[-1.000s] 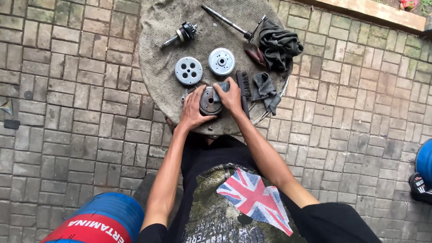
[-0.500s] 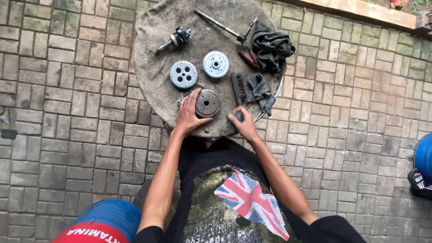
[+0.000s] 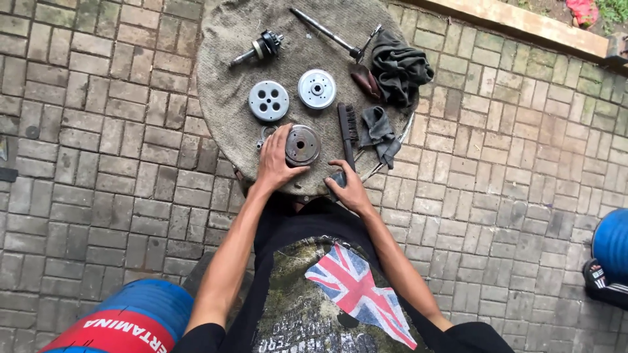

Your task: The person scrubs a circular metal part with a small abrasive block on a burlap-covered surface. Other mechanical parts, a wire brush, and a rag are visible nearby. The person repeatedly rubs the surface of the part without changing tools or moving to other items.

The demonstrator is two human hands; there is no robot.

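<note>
**Dark disc steadied, rag at the near edge**

Nearest, the right hand [image 3: 350, 189] rests at the worktop [image 3: 222, 111] edge, its grip closed around a small dark rag [image 3: 338, 178]. Just beyond, the left hand [image 3: 275, 163] lies spread against the dark round disc [image 3: 303, 144], fingers curled on its rim, pinning it. This looks like the cleaning step; next the rag must meet the disc. Farther off lie a brush [image 3: 346, 126], two silver discs [image 3: 269, 100] and a shaft [image 3: 325, 33].

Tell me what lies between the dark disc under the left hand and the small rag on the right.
In the head view, a black brush lies between the dark disc and the small rag.
</note>
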